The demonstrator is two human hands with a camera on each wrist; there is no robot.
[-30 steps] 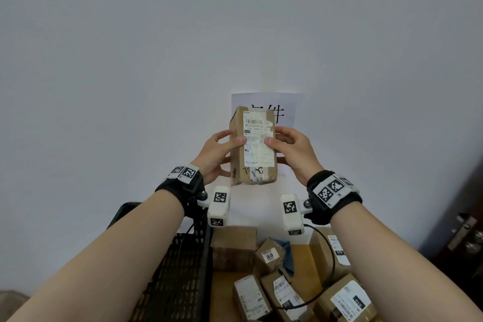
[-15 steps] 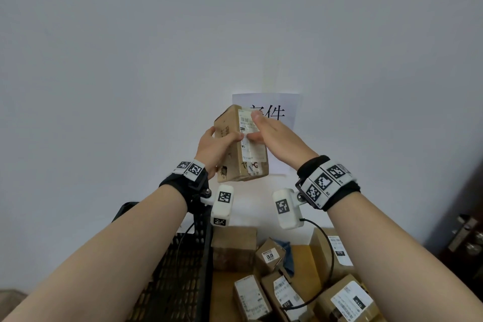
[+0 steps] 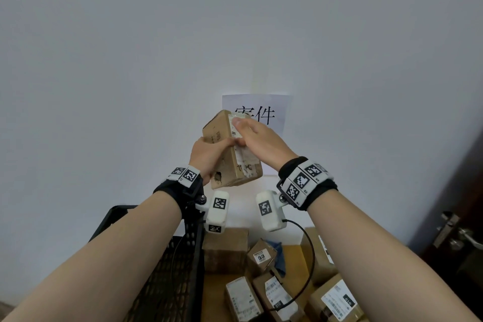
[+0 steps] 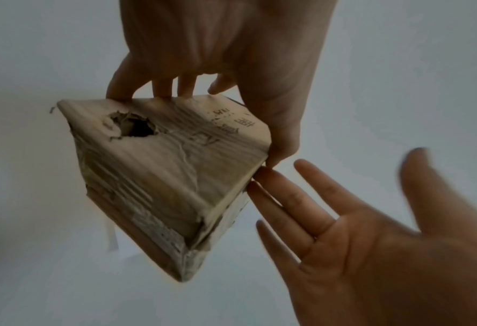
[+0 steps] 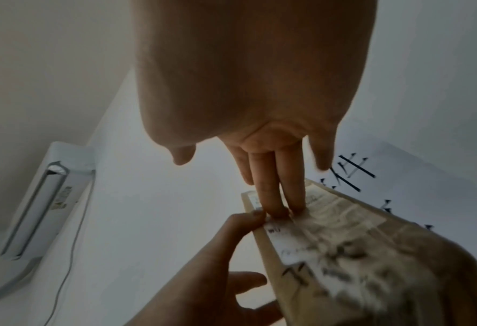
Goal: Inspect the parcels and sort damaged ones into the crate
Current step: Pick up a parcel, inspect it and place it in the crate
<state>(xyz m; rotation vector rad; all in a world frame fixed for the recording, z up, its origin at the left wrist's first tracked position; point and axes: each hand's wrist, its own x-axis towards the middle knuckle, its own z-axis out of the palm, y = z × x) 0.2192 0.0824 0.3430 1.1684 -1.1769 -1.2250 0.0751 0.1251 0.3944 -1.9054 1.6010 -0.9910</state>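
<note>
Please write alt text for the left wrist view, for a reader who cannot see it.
The left hand grips a brown cardboard parcel held up against a pale wall, with a torn hole in its side. The right hand, fingers straight, touches the parcel's edge.

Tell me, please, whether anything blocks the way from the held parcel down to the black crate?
Nothing visible does. The parcel, with a hole in its side, is held in the left hand above the crate, whose visible open top lies lower left.
</note>
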